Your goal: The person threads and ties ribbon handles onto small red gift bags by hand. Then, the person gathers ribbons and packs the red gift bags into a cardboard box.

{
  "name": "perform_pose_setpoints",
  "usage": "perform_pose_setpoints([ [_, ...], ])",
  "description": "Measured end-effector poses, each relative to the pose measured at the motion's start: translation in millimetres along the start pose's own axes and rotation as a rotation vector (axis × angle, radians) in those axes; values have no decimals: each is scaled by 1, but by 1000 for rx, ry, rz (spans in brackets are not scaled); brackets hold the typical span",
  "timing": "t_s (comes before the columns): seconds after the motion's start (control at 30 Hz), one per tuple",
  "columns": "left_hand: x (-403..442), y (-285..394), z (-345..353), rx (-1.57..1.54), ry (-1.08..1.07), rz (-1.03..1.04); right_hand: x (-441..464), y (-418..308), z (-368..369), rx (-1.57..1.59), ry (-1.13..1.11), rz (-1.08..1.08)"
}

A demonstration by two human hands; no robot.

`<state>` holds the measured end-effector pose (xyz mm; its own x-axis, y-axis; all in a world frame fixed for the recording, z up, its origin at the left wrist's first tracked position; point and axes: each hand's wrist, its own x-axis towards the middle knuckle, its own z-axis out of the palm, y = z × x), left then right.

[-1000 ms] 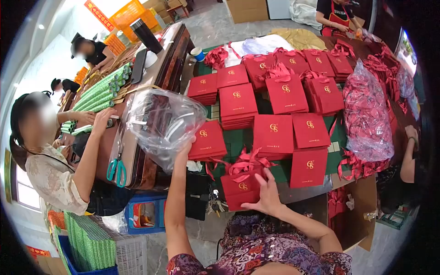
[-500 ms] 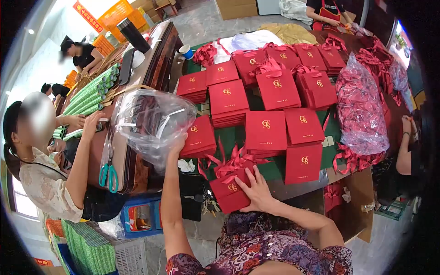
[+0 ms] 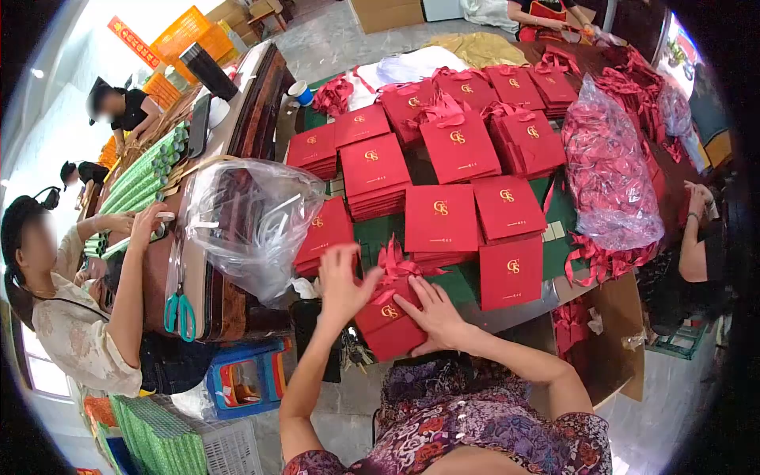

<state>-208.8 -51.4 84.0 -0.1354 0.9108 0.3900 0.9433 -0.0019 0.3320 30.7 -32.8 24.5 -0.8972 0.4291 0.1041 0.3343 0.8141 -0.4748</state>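
A stack of red gift bags point(image 3: 385, 331) with gold lettering and ribbon handles point(image 3: 392, 261) lies at the table's near edge. My right hand point(image 3: 437, 318) rests flat on its right side, fingers spread. Just over the stack's left side is my left hand point(image 3: 345, 286), its fingers apart and nothing in it; whether it touches the ribbons I cannot tell. To its left, a crumpled clear plastic bag point(image 3: 253, 226) slumps against the brown tabletop's edge. Another pile of red bags point(image 3: 323, 226) sits behind my left hand.
More red bag stacks point(image 3: 442, 218) cover the green table. A plastic-wrapped red bundle point(image 3: 609, 162) lies at right. Teal scissors point(image 3: 180, 310) are on the left table beside a person point(image 3: 79, 317) handling green tubes point(image 3: 146, 170). A paper cup point(image 3: 300, 93) stands behind. An open carton point(image 3: 606, 340) is below.
My left hand has let go of the clear plastic bag and come right, over the red bag stack. The plastic bag has sagged. My right hand stays on the stack.
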Motion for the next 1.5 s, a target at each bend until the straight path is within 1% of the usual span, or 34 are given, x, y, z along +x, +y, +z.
perform_pose_setpoints([
  [0.03, -12, 12, -4, 6, -150, -61, 0, -2, -13, 3, -1, -2],
  [0.1, -34, 8, -1, -8, -157, -37, 2, -5, -41, 40, 3, -11],
  [0.17, -50, 5, -5, -46, -219, -130, 9, 2, -64, 81, 123, 25],
  [0.2, -61, 2, -6, -79, -232, -159, 19, 12, -69, -71, 198, 7],
  [0.23, -65, 13, -15, -80, -235, -158, 31, 22, -71, -223, 271, -11],
  [0.27, -71, 27, -26, -38, -245, -103, 41, 30, -74, -221, 272, -7],
  [0.3, -75, 39, -32, 5, -252, -46, 50, 38, -76, -387, 273, -65],
  [0.33, -84, 44, -29, -14, -333, 12, 59, 43, -77, -553, 271, -124],
  [0.37, -93, 53, -26, 13, -390, 51, 67, 46, -75, -551, 272, -124],
  [0.43, -110, 60, -9, 58, -487, 143, 86, 49, -68, -631, 87, -261],
  [0.47, -116, 61, 0, 84, -541, 134, 93, 52, -57, -683, 125, -299],
  [0.5, -116, 58, 7, 86, -539, 133, 96, 55, -50, -683, 126, -302],
  [0.57, -115, 53, 15, 119, -530, 160, 102, 63, -38, -774, -156, -227],
  [0.6, -111, 52, 14, 96, -530, 171, 106, 68, -36, -737, -172, -192],
  [0.73, -104, 47, 14, 81, -556, 204, 101, 86, -43, -697, -152, -218],
  [0.8, -101, 43, 16, 56, -522, 239, 97, 88, -50, -571, -167, -258],
  [1.03, -89, 37, 15, 45, -548, 271, 93, 104, -45, -534, -84, -323],
  [1.13, -94, 31, 17, -19, -525, 275, 89, 106, -47, -496, -42, -354],
  [1.2, -98, 24, 18, -110, -475, 285, 88, 106, -51, -415, -33, -387],
  [1.23, -100, 22, 21, -108, -475, 285, 89, 106, -54, -415, -32, -388],
  [1.3, -104, 19, 25, -165, -440, 265, 89, 104, -57, -342, -70, -372],
  [1.43, -111, 24, 38, -58, -407, 255, 89, 108, -52, -346, -57, -374],
  [1.5, -109, 28, 44, -100, -286, 246, 91, 110, -48, -339, -18, -364],
])
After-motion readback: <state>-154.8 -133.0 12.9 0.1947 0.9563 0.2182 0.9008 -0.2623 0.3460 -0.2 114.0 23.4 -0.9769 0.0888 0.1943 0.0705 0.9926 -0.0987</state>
